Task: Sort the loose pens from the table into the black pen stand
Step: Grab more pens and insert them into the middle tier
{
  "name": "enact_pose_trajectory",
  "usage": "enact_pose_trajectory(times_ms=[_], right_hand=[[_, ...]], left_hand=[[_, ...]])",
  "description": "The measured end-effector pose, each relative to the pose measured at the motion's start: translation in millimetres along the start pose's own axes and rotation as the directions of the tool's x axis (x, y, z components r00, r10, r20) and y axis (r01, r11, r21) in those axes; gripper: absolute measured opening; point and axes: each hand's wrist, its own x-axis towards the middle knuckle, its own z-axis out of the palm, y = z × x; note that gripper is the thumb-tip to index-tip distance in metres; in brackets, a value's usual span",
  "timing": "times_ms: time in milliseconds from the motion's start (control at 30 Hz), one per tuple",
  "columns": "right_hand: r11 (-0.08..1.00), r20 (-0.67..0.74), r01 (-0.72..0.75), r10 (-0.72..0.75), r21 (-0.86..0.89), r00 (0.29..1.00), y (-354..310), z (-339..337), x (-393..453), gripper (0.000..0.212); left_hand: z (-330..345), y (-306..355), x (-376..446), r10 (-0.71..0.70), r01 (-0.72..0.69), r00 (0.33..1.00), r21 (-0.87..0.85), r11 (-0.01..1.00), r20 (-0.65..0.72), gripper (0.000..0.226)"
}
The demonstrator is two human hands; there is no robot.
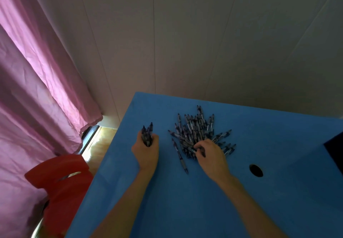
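Note:
A heap of several loose dark pens [196, 128] lies on the blue table [185, 200]. My left hand [146, 151] grips an upright bundle of pens [147, 132], left of the heap. At the heap's near edge my right hand [209, 153] has its fingers curled, pinching a pen [193, 149]. One single pen [180, 155] lies apart, between my hands. A dark object [335, 150] is cut off by the right edge; I cannot tell whether it is the black pen stand.
A round cable hole [256, 170] is in the table to the right of my right hand. A red plastic chair [59, 184] stands by the table's left edge, a pink curtain [37, 89] behind it. The wall runs along the table's far edge.

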Motion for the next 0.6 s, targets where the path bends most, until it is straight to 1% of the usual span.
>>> enact_pose_trajectory(times_ms=[133, 200, 267, 300, 433, 500, 600], right_hand=[[1.000, -0.010, -0.025, 0.025, -0.002, 1.000, 3.1, 0.3, -2.2, 0.015], [1.000, -0.010, -0.029, 0.029, 0.002, 1.000, 2.4, 0.8, -3.6, 0.015], [0.999, -0.003, -0.031, 0.031, 0.012, 1.000, 2.1, 1.5, -4.1, 0.015], [0.999, -0.002, -0.033, 0.033, 0.015, 0.999, 2.4, 1.7, -4.2, 0.015], [0.999, -0.010, -0.030, 0.030, 0.013, 0.999, 4.9, 1.8, -5.1, 0.015], [0.999, -0.009, -0.037, 0.037, 0.007, 0.999, 5.7, 1.4, -6.5, 0.015], [0.999, -0.037, -0.029, 0.029, 0.016, 0.999, 5.0, 0.1, -7.9, 0.014]], left_hand=[[0.4, 5.3, 0.8, 0.092, -0.093, 0.996, 0.009, 0.996, 0.019, 0.028], [1.6, -1.6, 1.5, 0.062, -0.062, 0.998, -0.007, 0.998, 0.029, 0.025], [3.1, -6.8, 5.5, -0.003, 0.004, 1.000, -0.028, 1.000, 0.024, 0.031], [3.4, -9.0, 8.9, -0.009, 0.010, 1.000, -0.024, 1.000, 0.028, 0.034], [1.2, 1.1, 15.1, 0.069, -0.067, 0.997, -0.042, 0.997, 0.038, 0.018], [1.9, 9.3, 15.7, 0.099, -0.097, 0.995, -0.066, 0.993, 0.032, 0.017], [4.5, 12.2, 17.3, 0.056, -0.050, 0.997, -0.118, 0.992, 0.048, 0.021]])
